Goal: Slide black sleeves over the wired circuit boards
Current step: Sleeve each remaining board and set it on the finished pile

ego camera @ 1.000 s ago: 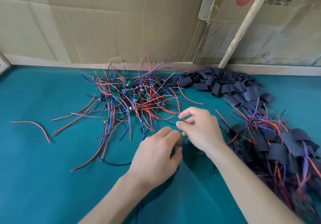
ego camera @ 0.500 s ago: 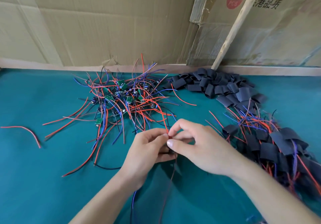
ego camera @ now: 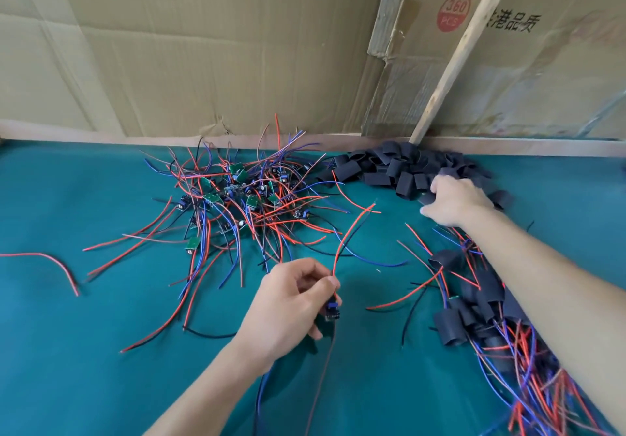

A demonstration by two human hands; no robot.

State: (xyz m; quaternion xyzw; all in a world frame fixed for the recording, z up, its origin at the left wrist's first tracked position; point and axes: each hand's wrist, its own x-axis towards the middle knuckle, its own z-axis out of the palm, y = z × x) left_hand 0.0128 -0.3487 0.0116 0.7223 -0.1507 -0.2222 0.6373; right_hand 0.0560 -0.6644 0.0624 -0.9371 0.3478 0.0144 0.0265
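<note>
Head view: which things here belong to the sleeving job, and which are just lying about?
Job:
- left hand holding a wired board
- right hand on the loose sleeves
- unsleeved boards
- sleeved boards

Lying about:
- stray red wire
- wooden stick
- cardboard

Hands: 2, left hand [ego camera: 288, 303] lower centre, right hand [ego camera: 454, 200] right of centre.
Wired circuit board in left hand [ego camera: 331, 310]: 1.
Heap of bare wired circuit boards [ego camera: 244, 198], centre of frame: 1 heap, boards too tangled for exact count, green faces visible on at least 6.
Pile of loose black sleeves [ego camera: 399, 168], upper right: 1 pile, dozens, uncountable.
Heap of sleeved boards [ego camera: 481, 303], right edge: 1, count unclear.
Stray red wire [ego camera: 50, 263], left edge: 1.
Table [ego camera: 84, 368]: 1.
Wooden stick [ego camera: 460, 49]: 1.
</note>
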